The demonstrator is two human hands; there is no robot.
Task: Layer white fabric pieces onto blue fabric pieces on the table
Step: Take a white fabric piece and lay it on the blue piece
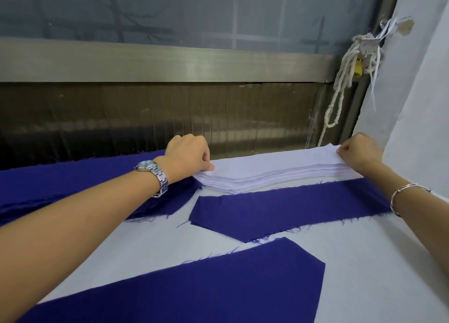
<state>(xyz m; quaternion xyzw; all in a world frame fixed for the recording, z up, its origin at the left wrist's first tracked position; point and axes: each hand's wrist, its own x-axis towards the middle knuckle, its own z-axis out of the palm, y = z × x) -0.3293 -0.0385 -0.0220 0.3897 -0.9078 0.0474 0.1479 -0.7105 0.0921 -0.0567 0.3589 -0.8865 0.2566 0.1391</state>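
My left hand curls at the left end of the white fabric stack, thumb and fingers pinching its top layers. My right hand pinches the right end. The stack lies at the table's far edge, just beyond a blue strip.

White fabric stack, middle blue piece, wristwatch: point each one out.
white fabric stack (267, 170): head view, top sheet, about mid-length.
middle blue piece (279, 210): head view, its flat centre.
wristwatch (145, 165): head view, the dial, on the left wrist.
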